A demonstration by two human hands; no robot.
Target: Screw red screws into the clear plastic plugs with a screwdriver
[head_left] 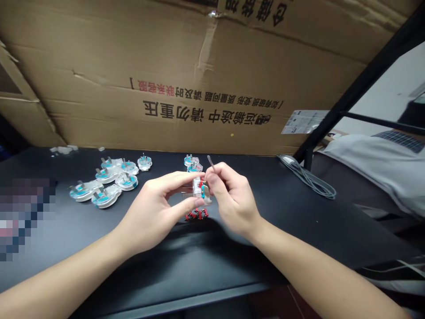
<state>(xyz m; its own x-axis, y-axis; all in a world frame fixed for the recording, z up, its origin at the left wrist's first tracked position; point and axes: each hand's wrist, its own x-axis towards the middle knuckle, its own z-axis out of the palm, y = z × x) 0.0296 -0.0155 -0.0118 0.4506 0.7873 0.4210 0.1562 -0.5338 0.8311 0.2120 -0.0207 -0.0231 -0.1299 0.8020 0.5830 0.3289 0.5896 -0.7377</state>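
My left hand (159, 206) pinches a clear plastic power plug (197, 188) between thumb and fingers, above the dark table. Its metal prongs point left, and the side facing right shows blue and red parts. Close against that side, my right hand (234, 199) has its fingers closed on a thin metal tool (210, 163), whose end sticks up past the thumb. The tool's lower end is mostly hidden by the fingers. Below the plug lies a small pile of red parts with metal bits (199, 214). Two more clear plugs (194, 167) rest just behind my hands.
Several clear plugs with blue inside (106, 201) are grouped on the left of the black table (166, 283). A coiled grey cable (308, 179) lies at the right. A large cardboard box (186, 48) stands behind, beside a black frame post (355, 88). Small clear pieces (64, 149) lie back left.
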